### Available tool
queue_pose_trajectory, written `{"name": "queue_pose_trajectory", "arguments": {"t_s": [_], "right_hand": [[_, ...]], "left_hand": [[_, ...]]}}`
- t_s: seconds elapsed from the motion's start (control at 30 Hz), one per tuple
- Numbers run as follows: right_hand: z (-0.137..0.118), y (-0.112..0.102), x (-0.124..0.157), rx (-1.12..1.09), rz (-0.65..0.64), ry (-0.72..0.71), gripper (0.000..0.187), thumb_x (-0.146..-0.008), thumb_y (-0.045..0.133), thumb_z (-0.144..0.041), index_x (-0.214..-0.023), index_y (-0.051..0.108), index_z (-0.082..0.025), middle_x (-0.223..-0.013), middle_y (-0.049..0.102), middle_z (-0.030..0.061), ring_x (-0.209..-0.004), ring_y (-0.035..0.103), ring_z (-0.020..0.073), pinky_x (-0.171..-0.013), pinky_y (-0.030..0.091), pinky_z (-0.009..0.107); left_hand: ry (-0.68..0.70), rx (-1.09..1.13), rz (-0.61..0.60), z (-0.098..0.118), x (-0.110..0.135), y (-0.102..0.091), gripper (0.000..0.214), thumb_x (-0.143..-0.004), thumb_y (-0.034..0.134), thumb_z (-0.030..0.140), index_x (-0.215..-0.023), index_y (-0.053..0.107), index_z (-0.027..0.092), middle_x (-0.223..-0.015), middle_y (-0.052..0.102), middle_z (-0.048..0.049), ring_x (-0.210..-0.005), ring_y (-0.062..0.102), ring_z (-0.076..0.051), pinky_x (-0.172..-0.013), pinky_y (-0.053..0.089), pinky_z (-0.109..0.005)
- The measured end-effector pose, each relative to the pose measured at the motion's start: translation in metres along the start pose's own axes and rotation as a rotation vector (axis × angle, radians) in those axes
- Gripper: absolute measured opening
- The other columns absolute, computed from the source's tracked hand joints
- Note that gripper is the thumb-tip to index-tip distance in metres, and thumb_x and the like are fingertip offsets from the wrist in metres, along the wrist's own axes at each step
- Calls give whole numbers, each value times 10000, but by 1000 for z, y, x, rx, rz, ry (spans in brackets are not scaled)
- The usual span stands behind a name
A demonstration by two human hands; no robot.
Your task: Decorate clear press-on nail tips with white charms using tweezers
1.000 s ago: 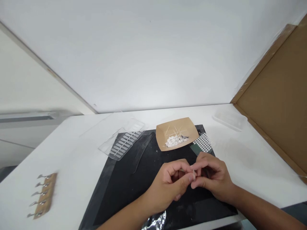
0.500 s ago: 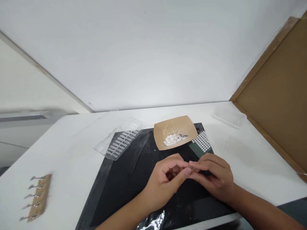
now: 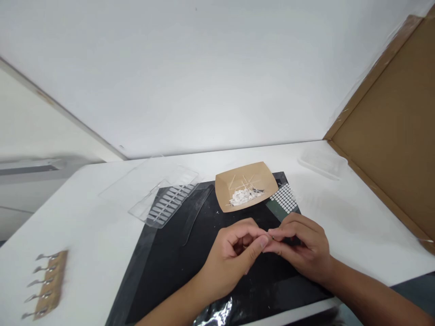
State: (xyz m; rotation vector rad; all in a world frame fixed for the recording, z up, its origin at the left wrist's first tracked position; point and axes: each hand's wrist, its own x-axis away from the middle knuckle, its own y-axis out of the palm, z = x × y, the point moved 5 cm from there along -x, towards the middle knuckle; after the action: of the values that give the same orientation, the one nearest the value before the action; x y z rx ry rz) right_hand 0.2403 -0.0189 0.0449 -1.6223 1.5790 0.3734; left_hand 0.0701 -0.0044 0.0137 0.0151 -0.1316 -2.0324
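Above the black mat (image 3: 159, 271), my left hand (image 3: 226, 256) and my right hand (image 3: 306, 246) meet at their fingertips. Thumb and forefinger of each hand are pinched together around a tiny dark object (image 3: 273, 237), mostly covered by the fingers and too small to name. Just beyond them stands a brown paper tray (image 3: 222, 183) holding a heap of white scraps (image 3: 244, 196) and several thin sticks. A green sheet with white round dots (image 3: 284, 198) lies close to my right hand. To the left, a dark curved strip (image 3: 198, 215) rests on the mat.
A clear plastic case (image 3: 139, 209) with rows of pale tabs (image 3: 173, 201) overlaps the mat's far left corner. At the near left is a cardboard strip (image 3: 50, 290) bearing several metal clips. A translucent container (image 3: 322, 164) sits back right, beside a cardboard wall (image 3: 390, 117).
The view has shifted slightly, so objects at the left appear a little further left. Both hands stay pinched together, with only a slight shift at the fingertips.
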Motion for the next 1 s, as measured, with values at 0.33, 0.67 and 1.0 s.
{"name": "queue_pose_trajectory", "arguments": {"t_s": [0.33,0.67,1.0], "right_hand": [[3,0,0,17,-38,25,255,-905,848,-215,-1128,726,-221,-747,666,-14,-660,623,127,-583,533,237],[3,1,-2,52,-73,-75,287,-923,836,-241,-1196,748,-242,-818,716,17,-689,649,141,-599,557,262],[5,3,0,78,-110,-69,272,-929,826,-224,-1187,740,-224,-830,701,23,-702,650,144,-631,565,270]], "left_hand": [[41,-83,15,7,-1,0,339,-976,711,459,-894,785,138,-763,586,-3,-485,460,-27,-426,338,-157],[51,-147,96,6,-1,-4,356,-960,717,460,-796,761,146,-667,541,15,-523,440,-56,-444,309,-163],[-10,-161,74,5,-1,-3,403,-954,711,489,-753,745,141,-640,533,22,-512,412,-56,-460,301,-177]]}}
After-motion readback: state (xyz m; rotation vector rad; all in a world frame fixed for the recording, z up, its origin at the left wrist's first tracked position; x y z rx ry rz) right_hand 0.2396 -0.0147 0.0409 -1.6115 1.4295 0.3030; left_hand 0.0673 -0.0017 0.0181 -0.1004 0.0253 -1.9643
